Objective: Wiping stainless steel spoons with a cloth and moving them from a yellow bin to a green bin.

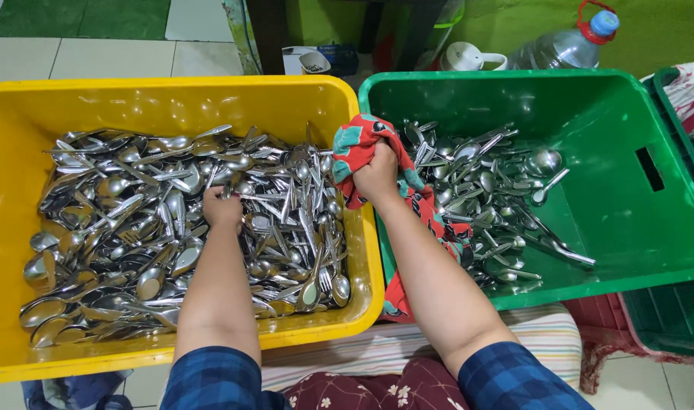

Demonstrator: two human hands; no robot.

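A yellow crate on the left holds a deep heap of steel spoons and forks. My left hand reaches into that heap with its fingers closed around some cutlery. My right hand is over the seam between the crates and grips a red and teal patterned cloth, which hangs down over the green crate's edge. The green crate on the right holds a smaller pile of spoons and forks at its left side.
A clear plastic water bottle with a red handle and a white lidded container stand behind the green crate. Another dark green crate and a red one sit at the right. A striped cloth lies under the crates.
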